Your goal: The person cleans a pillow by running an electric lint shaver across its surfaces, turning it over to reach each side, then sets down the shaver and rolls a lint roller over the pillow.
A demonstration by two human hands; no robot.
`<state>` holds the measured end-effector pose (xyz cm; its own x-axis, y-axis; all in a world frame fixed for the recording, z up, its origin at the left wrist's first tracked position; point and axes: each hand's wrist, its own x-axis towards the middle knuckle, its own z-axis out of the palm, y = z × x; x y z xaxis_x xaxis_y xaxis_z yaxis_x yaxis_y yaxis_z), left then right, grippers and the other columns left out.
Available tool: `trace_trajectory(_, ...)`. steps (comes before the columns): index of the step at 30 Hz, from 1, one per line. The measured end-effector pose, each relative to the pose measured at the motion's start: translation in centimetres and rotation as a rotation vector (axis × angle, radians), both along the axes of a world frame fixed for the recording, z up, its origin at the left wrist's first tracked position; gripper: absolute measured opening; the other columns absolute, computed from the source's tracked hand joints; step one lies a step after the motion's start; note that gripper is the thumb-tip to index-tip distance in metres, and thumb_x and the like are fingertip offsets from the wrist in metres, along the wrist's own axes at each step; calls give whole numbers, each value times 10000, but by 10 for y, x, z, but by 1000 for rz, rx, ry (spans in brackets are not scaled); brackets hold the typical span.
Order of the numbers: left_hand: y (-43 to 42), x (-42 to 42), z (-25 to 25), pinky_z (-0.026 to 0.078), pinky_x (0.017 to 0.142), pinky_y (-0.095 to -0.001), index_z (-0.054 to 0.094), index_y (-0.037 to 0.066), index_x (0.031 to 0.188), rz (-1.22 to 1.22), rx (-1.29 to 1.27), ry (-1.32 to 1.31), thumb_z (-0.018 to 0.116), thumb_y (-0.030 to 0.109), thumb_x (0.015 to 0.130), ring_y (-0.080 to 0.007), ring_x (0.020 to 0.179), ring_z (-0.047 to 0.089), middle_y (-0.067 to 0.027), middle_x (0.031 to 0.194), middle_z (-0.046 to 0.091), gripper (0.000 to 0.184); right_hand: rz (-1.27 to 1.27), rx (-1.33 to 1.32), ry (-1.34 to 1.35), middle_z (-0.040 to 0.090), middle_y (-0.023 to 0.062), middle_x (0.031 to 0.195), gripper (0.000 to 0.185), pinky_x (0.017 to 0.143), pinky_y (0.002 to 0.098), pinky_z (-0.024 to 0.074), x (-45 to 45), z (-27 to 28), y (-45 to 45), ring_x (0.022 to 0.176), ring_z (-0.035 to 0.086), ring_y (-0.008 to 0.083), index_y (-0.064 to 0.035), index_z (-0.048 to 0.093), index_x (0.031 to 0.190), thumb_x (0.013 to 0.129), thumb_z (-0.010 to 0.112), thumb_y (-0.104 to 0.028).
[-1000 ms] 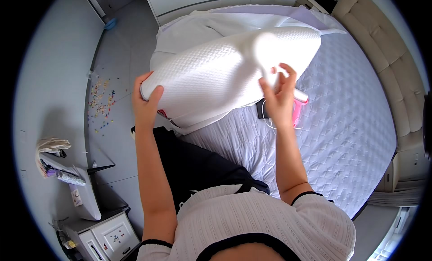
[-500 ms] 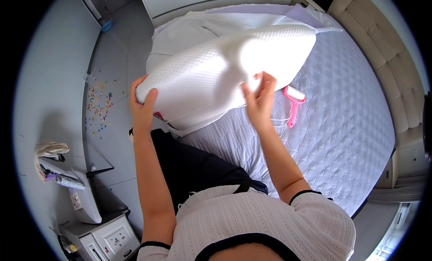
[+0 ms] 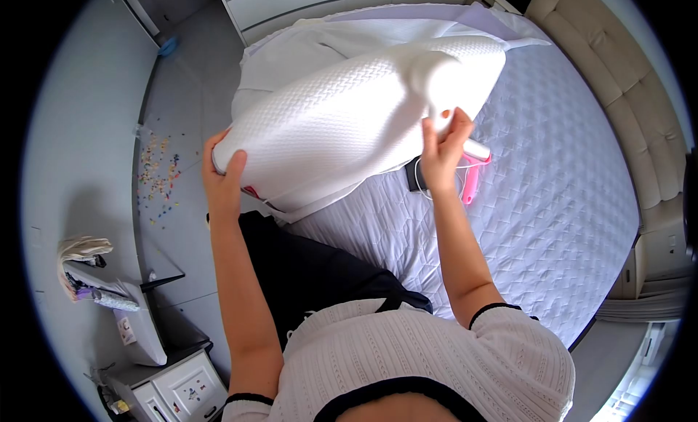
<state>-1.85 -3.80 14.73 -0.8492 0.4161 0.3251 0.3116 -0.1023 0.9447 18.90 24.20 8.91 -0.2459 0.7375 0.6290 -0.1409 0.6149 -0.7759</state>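
Note:
A white, textured pillow (image 3: pixel 320 124) is propped at a slant over the near side of the bed. My left hand (image 3: pixel 224 176) grips its left end, thumb on top. In my right hand (image 3: pixel 445 153) is the handle of a white fabric shaver (image 3: pixel 436 76), its round head against or just above the pillow; an orange button shows near my fingers. Just right of that hand lies a pink-handled lint roller (image 3: pixel 472 180), partly covered by it. A thin white cable (image 3: pixel 424 194) and a small dark flat object (image 3: pixel 414 176) lie beside my wrist.
White bedding (image 3: pixel 283 65) is bunched behind the pillow on the quilted grey mattress (image 3: pixel 538 204). A padded headboard (image 3: pixel 618 87) stands at the right. Small colourful pieces (image 3: pixel 158 171) are scattered on the floor at left, near a white cabinet (image 3: pixel 185 385).
My right hand has moved the shaver rightward along the pillow, partly covering the lint roller. The dark object now shows. My left hand keeps its grip on the pillow.

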Motion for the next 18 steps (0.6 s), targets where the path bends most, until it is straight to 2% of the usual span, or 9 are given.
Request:
trace_trajectory(5, 0, -1, -3, 461, 980, -366, 568, 31, 1277, -6, -8, 34, 726, 246, 861, -215, 1110, 582, -108, 1209, 613, 495, 7, -202, 188, 456, 93, 1167, 471, 637, 222, 367, 3, 3, 23, 777, 376, 77, 20, 320, 1284, 950, 650, -25)
trace_trajectory(7, -1, 0, -3, 456, 986, -371, 579, 32, 1261, -15, 9, 16, 737, 230, 845, -214, 1118, 579, -109, 1206, 620, 487, 2, -84, 126, 450, 91, 1196, 441, 565, 235, 463, 0, -1, 18, 708, 534, 94, -8, 307, 1279, 975, 621, -61)
trace_trajectory(8, -2, -1, -3, 451, 991, -375, 590, 33, 1246, -24, 24, -2, 747, 214, 830, -212, 1126, 577, -111, 1202, 627, 480, 26, -107, 107, 444, 92, 1197, 437, 569, 232, 467, -3, -2, 9, 723, 539, 94, -6, 307, 1276, 971, 617, -48)
trace_trajectory(9, -2, -1, -4, 451, 991, -375, 590, 33, 1246, -17, 21, 1, 747, 214, 830, -212, 1126, 577, -111, 1202, 627, 480, 31, -65, 102, 439, 100, 1194, 438, 574, 229, 467, -9, -6, 0, 743, 540, 95, 7, 311, 1280, 964, 612, -21)
trace_trajectory(11, -3, -2, -5, 452, 992, -373, 588, 34, 1245, -9, 16, -4, 751, 213, 831, -211, 1128, 576, -110, 1204, 626, 480, 114, -144, 83, 487, 124, 1187, 535, 588, 203, 373, -15, -1, -34, 703, 410, 84, 36, 326, 1343, 931, 664, -19)
trace_trajectory(13, -2, 0, -3, 451, 993, -374, 587, 35, 1245, -7, 13, -2, 750, 211, 832, -211, 1128, 576, -110, 1205, 625, 478, 173, -113, -69, 550, 142, 1143, 581, 575, 219, 407, -15, 9, -66, 670, 469, 108, 38, 338, 1347, 907, 706, -57)
trace_trajectory(15, -1, 1, -2, 450, 994, -375, 586, 36, 1245, -9, 11, -2, 750, 210, 834, -211, 1128, 576, -110, 1207, 625, 475, 252, 12, -39, 602, 183, 1111, 618, 623, 250, 466, -25, -4, -80, 741, 575, 153, 39, 354, 1341, 879, 744, -91)
trace_trajectory(16, -1, 1, -3, 448, 997, -377, 586, 37, 1245, -8, 14, -7, 749, 212, 834, -213, 1131, 575, -111, 1209, 624, 475, 321, 2, -13, 631, 225, 1098, 639, 711, 294, 515, -27, -5, -85, 850, 648, 200, 41, 363, 1342, 866, 761, -110)
trace_trajectory(18, -2, 1, -4, 446, 1000, -379, 586, 38, 1244, -5, 16, -12, 748, 215, 835, -216, 1134, 574, -113, 1210, 624, 475, 284, 44, -20, 633, 226, 1103, 636, 732, 302, 522, -26, -9, -80, 869, 657, 211, 42, 361, 1343, 868, 758, -106)
